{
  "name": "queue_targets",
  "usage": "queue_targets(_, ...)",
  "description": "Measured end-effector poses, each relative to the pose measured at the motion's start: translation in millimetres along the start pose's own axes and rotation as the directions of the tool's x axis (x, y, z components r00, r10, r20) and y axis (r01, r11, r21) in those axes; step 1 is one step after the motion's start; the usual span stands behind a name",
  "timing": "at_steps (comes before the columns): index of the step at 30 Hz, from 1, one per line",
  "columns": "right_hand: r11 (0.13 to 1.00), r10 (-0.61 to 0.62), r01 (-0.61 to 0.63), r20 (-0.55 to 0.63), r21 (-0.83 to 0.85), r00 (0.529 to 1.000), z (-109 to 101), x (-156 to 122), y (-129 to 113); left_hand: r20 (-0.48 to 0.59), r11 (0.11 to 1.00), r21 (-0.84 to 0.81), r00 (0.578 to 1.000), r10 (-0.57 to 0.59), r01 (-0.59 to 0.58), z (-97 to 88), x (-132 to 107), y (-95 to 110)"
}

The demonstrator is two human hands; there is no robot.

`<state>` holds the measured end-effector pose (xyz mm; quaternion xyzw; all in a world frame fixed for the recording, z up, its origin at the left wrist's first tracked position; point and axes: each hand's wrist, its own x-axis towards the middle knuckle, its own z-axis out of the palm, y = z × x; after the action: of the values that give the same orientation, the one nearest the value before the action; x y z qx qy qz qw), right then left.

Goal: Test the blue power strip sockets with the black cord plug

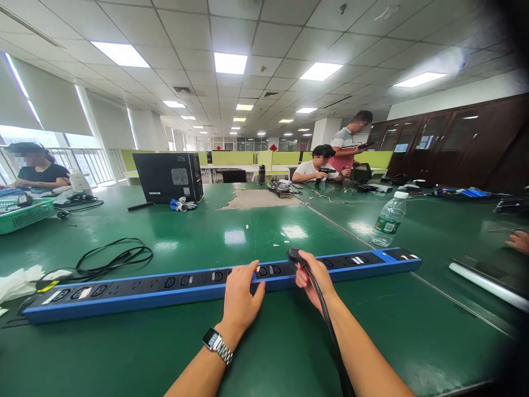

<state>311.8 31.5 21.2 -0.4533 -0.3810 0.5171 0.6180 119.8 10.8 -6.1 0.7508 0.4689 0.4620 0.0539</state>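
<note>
A long blue-and-black power strip [190, 294] with several sockets lies across the green table in front of me. My left hand [242, 292] rests on its middle, fingers laid over the top and thumb apart. In my right hand [316, 278] is a black power plug [294, 255], pinched between thumb and fingers just above the strip. Its thick black cable [326, 320] runs down along my right forearm and out of view at the bottom. Parts of the strip under both hands are hidden.
Behind the strip's right end stands a water bottle [389, 220]. A coiled black cable [115, 258] lies at left, near white tissues [20, 282]. Farther back are a computer tower [167, 176], a green basket [28, 214] and several people. A white tube [490, 285] lies at right.
</note>
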Motion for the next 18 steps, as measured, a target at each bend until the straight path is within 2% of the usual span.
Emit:
queue_targets(1, 0.999, -0.034, 0.034, 0.044, 0.020, 0.998, 4.2, -3.2, 0.6, 0.000, 1.000, -0.009, 1.000, 0.000, 0.000, -0.4, -0.3, -0.2)
queue_targets(3, 0.996, -0.060, 0.070, 0.165, -0.058, 0.984, 14.9, -11.3, 4.3, -0.004, 0.999, -0.020, 1.000, 0.027, -0.027, -1.8, -1.0, 0.5)
queue_targets(6, 0.974, -0.038, 0.117, 0.369, -0.196, 0.929, 31.4, -23.7, 14.5, 0.034, 0.993, 0.006, 0.992, 0.118, -0.119, -4.4, -1.5, 3.0)
queue_targets(8, 0.959, -0.063, 0.169, 0.409, -0.229, 0.910, 38.3, -28.3, 21.4, 0.045, 0.988, 0.055, 0.989, 0.143, -0.145, -6.2, -0.1, 4.1)
queue_targets(10, 0.926, -0.115, 0.237, 0.377, -0.295, 0.919, 39.8, -28.4, 26.8, -0.013, 0.987, 0.111, 0.993, 0.121, -0.119, -9.8, 3.7, 2.2)
queue_targets(12, 0.859, -0.192, 0.324, 0.335, -0.397, 0.922, 37.2, -24.8, 31.0, -0.124, 0.987, 0.151, 0.989, 0.077, -0.057, -18.5, 9.2, -4.7)
queue_targets(14, 0.785, -0.255, 0.388, 0.319, -0.483, 0.913, 33.2, -20.1, 34.4, -0.246, 0.984, 0.172, 0.969, -0.005, 0.048, -35.3, 14.0, -17.6)
queue_targets(15, 0.760, -0.266, 0.401, 0.319, -0.511, 0.910, 31.6, -18.2, 35.8, -0.313, 0.973, 0.184, 0.946, -0.080, 0.143, -46.6, 15.1, -26.2)
queue_targets(17, 0.742, -0.256, 0.393, 0.312, -0.543, 0.915, 30.4, -16.2, 38.2, -0.434, 0.922, 0.166, 0.865, -0.251, 0.351, -73.0, 13.1, -46.1)
queue_targets(18, 0.740, -0.248, 0.385, 0.307, -0.552, 0.919, 30.8, -16.1, 39.2, -0.468, 0.897, 0.145, 0.827, -0.311, 0.419, -86.3, 10.1, -56.2)
